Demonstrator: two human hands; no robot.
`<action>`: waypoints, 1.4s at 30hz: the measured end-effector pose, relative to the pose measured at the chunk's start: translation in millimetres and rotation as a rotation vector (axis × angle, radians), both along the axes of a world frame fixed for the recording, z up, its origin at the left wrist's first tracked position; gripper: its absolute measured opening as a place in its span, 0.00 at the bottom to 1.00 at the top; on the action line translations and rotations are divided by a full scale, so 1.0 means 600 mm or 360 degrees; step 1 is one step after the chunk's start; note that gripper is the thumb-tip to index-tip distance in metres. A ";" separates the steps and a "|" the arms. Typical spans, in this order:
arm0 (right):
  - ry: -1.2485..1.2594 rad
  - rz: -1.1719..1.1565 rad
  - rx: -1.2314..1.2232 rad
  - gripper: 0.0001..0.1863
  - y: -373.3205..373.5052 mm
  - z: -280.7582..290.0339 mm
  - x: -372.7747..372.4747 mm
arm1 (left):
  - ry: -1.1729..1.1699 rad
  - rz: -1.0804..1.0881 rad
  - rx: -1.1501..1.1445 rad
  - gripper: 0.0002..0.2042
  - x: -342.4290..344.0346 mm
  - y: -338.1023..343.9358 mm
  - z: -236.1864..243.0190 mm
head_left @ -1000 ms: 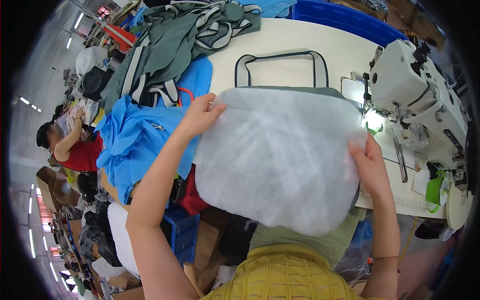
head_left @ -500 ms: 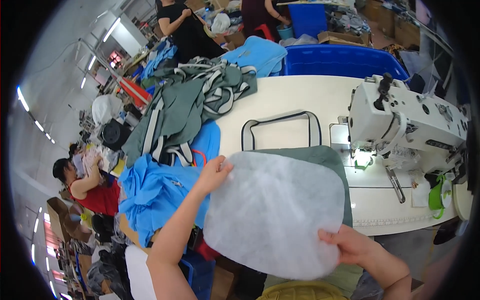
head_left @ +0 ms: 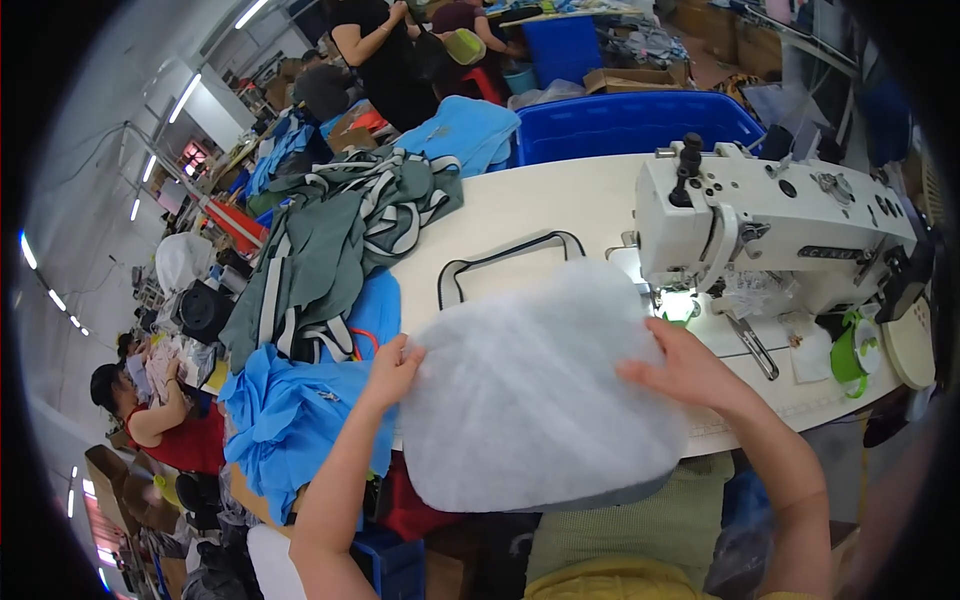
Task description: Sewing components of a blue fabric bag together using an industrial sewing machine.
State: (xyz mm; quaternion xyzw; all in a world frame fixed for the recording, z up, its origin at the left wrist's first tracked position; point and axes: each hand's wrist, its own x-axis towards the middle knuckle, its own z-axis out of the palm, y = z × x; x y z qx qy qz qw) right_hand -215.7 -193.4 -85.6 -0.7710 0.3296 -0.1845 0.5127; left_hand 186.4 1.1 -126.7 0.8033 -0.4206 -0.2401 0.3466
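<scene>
A white, round-cornered sheet of thin fabric-like material [head_left: 540, 400] is spread between my two hands above the table's front edge. At its left edge my left hand [head_left: 395, 372] pinches it between thumb and fingers. My right hand [head_left: 692, 368] holds the right side, its thumb lying on top and its other fingers at the edge. Under the sheet lies a dark green fabric piece [head_left: 625, 493], of which only a strip shows at the lower edge. A dark-edged pale strap loop [head_left: 512, 258] sticks out beyond the sheet's far side.
A white sewing machine [head_left: 770, 215] with its lamp lit stands at right, tweezers [head_left: 752, 346] and a green-and-white item [head_left: 855, 352] nearby. Green strapped pieces [head_left: 320, 235] and blue fabric [head_left: 290, 415] pile up at left. A blue bin [head_left: 630, 122] stands behind; people work beyond.
The white sheet has moved over the green piece, now covering most of it. My right hand has moved up along the sheet's right side. The whole view has shifted slightly.
</scene>
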 end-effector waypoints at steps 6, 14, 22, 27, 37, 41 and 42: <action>0.0268 0.0048 -0.0005 0.23 0.013 -0.057 0.034 | -0.0370 0.0039 0.0054 0.10 -0.005 0.014 0.017; 0.0775 0.0100 -0.0714 0.26 0.046 0.010 -0.011 | -0.0185 -0.0090 0.0045 0.09 0.025 0.030 0.018; 0.0301 -0.0293 -0.0723 0.22 0.025 -0.023 0.041 | 0.0098 -0.0043 -0.0060 0.10 0.021 0.019 0.022; 0.0335 -0.0258 -0.0601 0.18 0.048 -0.020 0.056 | 0.0251 0.0049 -0.0073 0.12 -0.004 0.037 0.044; -0.0212 -0.0317 0.0346 0.27 0.092 -0.047 0.032 | 0.0432 0.0178 0.0295 0.16 0.022 0.017 0.055; -0.0308 -0.0459 0.0325 0.22 0.101 -0.035 0.035 | 0.0333 0.0218 0.0267 0.14 0.012 0.012 0.053; -0.0309 -0.0461 0.0328 0.22 0.099 -0.038 0.032 | 0.0328 0.0200 0.0296 0.13 0.011 0.013 0.054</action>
